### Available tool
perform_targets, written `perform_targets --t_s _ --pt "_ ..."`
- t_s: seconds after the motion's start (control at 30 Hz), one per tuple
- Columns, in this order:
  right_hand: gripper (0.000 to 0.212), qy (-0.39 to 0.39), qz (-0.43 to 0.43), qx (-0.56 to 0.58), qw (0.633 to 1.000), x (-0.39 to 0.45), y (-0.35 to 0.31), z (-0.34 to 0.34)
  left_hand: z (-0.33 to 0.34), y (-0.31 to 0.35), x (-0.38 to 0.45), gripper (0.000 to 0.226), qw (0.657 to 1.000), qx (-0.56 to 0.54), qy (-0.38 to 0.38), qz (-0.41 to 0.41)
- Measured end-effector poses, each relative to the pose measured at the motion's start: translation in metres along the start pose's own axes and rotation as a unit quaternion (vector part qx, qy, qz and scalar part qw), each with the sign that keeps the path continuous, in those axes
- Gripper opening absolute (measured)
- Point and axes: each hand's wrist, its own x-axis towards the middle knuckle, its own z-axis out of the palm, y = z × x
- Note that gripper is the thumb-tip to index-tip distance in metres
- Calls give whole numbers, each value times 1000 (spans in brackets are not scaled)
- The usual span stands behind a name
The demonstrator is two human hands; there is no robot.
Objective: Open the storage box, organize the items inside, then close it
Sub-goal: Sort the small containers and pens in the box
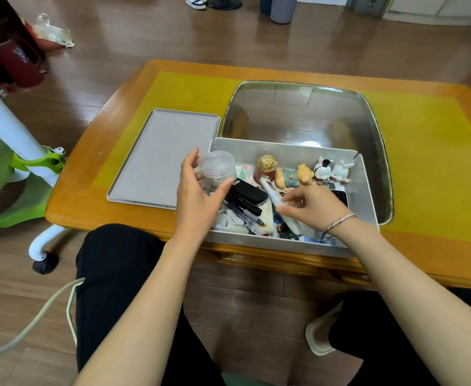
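Left hand (198, 196) grips clear ribbed plastic jar (217, 169) over open box (365, 190).

Single head view, looking steeply down, close over table (173, 79) edge.

Box (368, 190) open-topped; figurines (312, 174) crowd its far wall

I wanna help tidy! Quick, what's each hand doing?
Left hand: holds the clear plastic jar.
Right hand: fingers curled on the white tube in the storage box.
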Motion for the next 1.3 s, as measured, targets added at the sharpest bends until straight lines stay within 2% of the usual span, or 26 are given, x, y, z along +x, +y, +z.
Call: perform_targets --t_s 0.03,0.13,0.2,0.27,0.33,0.4,0.47,0.53,0.63,0.7,0.77,0.9,0.97,1.03,1.17,1.3 --pt "39 -5 2 7 1000 1 -3 0 0 2 -1 80 1000 19 -4 1" --pt "37 64 -12 57 996 2 -19 -10 3 12 -7 68 993 101 -28 56" --pt "42 53 -25 141 988 2 -39 -19 7 20 -11 66 981 144 -65 109" --pt "55 32 -30 164 985 0 -56 -25 12 27 -14 68 970 167 -106 142" --pt "63 26 -24 144 989 0 -64 -28 15 32 -17 71 965 162 -143 152" --pt "61 24 -10 143 989 1 -63 -28 18 34 -18 75 962 154 -164 156" --pt "61 31 -3 173 984 0 -59 -27 20 35 -19 75 971 116 -166 127" --pt "64 51 -10 220 974 -2 -56 -24 21 37 -21 60 984 38 -163 67" --pt "65 87 -37 243 965 -5 -53 -20 27 40 -26 34 984 -83 -155 4" --pt "60 98 -62 234 965 -7 -51 -17 31 38 -28 33 981 -111 -156 -21" --pt "58 91 -63 222 969 -9 -48 -17 34 36 -30 36 981 -101 -163 1" --pt "64 56 -1 235 970 -7 -43 -17 38 30 -29 53 978 -15 -178 111" --pt "61 49 21 260 964 -5 -41 -13 38 30 -27 56 973 -5 -186 137" --pt "52 47 28 291 955 -5 -41 -10 39 29 -26 54 974 -9 -192 118" --pt "42 5 16 376 927 -9 -41 -10 39 29 -24 38 981 -41 -189 11" --pt "37 -49 -24 403 913 -14 -39 -16 38 29 -21 44 975 -76 -202 -58"
